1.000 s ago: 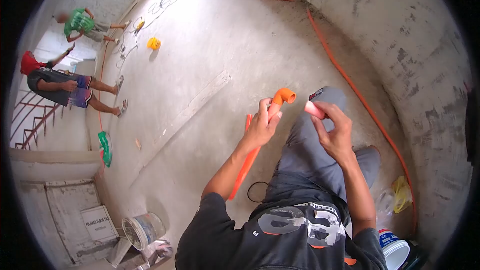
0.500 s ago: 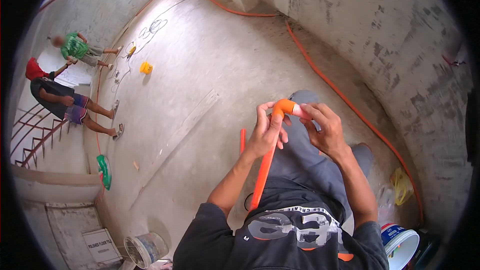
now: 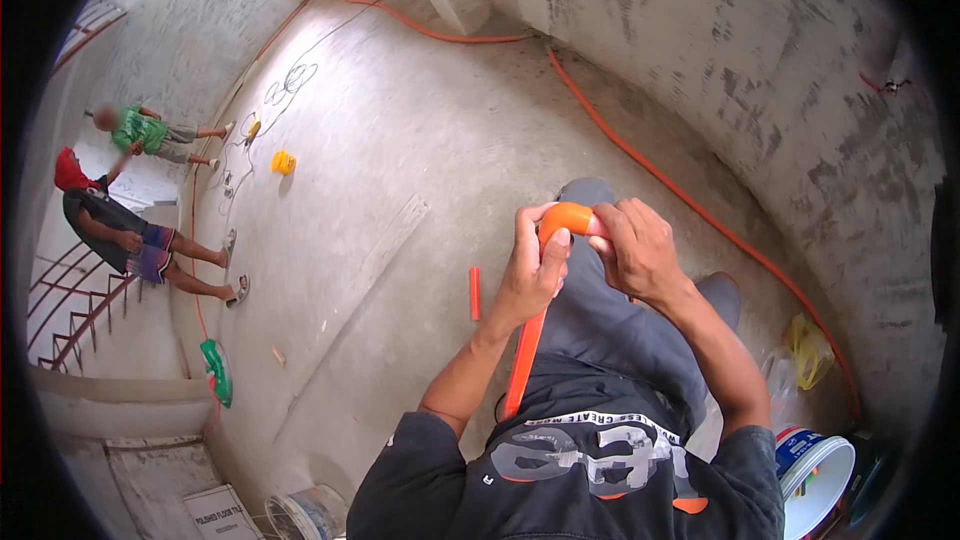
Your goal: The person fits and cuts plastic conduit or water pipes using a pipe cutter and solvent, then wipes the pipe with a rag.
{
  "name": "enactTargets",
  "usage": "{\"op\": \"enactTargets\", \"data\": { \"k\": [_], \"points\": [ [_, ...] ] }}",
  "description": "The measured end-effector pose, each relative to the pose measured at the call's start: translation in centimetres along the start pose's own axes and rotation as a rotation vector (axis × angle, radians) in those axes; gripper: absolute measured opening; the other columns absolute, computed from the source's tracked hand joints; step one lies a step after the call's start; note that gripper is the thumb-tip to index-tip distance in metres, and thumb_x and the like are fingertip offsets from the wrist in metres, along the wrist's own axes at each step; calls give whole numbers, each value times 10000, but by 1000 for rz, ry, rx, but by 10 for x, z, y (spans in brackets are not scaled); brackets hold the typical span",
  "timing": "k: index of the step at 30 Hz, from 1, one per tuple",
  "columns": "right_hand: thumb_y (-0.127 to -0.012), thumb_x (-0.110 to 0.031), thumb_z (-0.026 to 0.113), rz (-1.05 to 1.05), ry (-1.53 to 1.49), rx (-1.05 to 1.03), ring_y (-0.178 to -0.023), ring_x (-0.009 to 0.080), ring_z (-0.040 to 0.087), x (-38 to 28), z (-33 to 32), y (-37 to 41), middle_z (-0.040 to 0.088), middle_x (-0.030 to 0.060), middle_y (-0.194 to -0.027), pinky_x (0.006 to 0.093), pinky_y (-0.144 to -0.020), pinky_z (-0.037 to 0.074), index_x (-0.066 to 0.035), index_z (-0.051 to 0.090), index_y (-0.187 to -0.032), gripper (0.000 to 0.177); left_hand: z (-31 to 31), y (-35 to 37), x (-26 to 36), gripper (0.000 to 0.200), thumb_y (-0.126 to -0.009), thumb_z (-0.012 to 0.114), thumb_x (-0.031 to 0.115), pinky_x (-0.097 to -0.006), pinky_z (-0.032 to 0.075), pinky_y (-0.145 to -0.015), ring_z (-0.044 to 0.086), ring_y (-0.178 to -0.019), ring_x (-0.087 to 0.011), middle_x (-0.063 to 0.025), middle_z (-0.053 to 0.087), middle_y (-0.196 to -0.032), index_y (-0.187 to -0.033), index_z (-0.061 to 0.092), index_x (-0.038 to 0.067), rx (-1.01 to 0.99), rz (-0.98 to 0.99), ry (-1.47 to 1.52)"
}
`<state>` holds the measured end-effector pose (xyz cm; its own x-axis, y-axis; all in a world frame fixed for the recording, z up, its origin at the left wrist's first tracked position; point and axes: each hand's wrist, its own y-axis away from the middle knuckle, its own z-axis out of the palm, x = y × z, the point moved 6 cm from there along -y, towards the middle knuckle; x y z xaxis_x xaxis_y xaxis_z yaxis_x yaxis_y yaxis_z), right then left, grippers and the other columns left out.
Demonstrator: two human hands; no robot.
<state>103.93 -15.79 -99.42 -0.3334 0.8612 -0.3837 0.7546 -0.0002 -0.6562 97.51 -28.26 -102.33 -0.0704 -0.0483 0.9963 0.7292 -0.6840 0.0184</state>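
Observation:
An orange pipe [image 3: 524, 365] slants up from my lap, with an orange elbow fitting [image 3: 569, 218] at its upper end. My left hand [image 3: 533, 265] is wrapped round the elbow and the top of the pipe. At the elbow's right opening, my right hand [image 3: 638, 248] has its fingers closed on a short pale pink piece [image 3: 597, 226], mostly covered by the fingers. A short loose orange pipe [image 3: 475, 294] lies on the floor left of my left forearm.
Two people [image 3: 145, 135] [image 3: 120, 225] stand at the left. A yellow container [image 3: 284, 162], cables and a green bag [image 3: 216, 373] lie on the floor. An orange hose [image 3: 660, 174] follows the right wall. Buckets [image 3: 822, 490] [image 3: 305, 517] and plastic bags [image 3: 808, 351] are lower down.
The fingers of my right hand have moved closer around the pink piece, and less of it shows. The view has shifted slightly.

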Motion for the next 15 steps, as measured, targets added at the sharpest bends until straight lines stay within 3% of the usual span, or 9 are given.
{"op": "enactTargets", "data": {
  "k": [4, 6, 10, 12, 15],
  "points": [
    [-806, -186, 663, 88, -230, 42, -718, 307, 541, -2, -1, 0, 528, 136, -802, 381, -640, 444, 0, 506, -1102, 383, -2, 1, 3, 400, -969, 465, 323, -169, 354, -411, 390, -490, -29, -30, 465, -815, -1231, 321, 58, 1, -29, 94],
    [-784, -221, 695, 79, -397, 174, -731, 303, 549, -5, -12, -3, 542, 132, -815, 383, -649, 448, -5, 487, -1114, 446, -6, 0, 7, 400, -969, 462, 332, -166, 350, -409, 385, -489, -23, -27, 464, -815, -1232, 326, 63, -16, -40, 154],
    [-748, -244, 730, 68, -394, 117, -738, 277, 556, -3, -26, -11, 550, 120, -825, 373, -657, 449, -9, 518, -1064, 447, -9, -1, 17, 424, -972, 445, 367, -162, 344, -404, 377, -487, -11, -20, 463, -814, -1261, 360, 69, -23, -41, 195],
    [-766, -285, 707, -116, -135, 121, -703, 255, 532, -12, -29, -15, 544, 110, -816, 361, -633, 432, -13, 548, -1006, 397, -9, -1, 18, 434, -972, 442, 372, -163, 343, -403, 376, -485, -10, -19, 463, -814, -1273, 368, 68, -34, -42, 194],
    [-801, -348, 669, -123, 91, 96, -686, 272, 501, -18, -25, -17, 529, 120, -791, 374, -594, 404, -15, 523, -993, 411, -8, -1, 21, 452, -975, 428, 386, -163, 340, -405, 372, -482, -11, -18, 461, -802, -1290, 376, 67, -30, -14, 157]
  ]
}}
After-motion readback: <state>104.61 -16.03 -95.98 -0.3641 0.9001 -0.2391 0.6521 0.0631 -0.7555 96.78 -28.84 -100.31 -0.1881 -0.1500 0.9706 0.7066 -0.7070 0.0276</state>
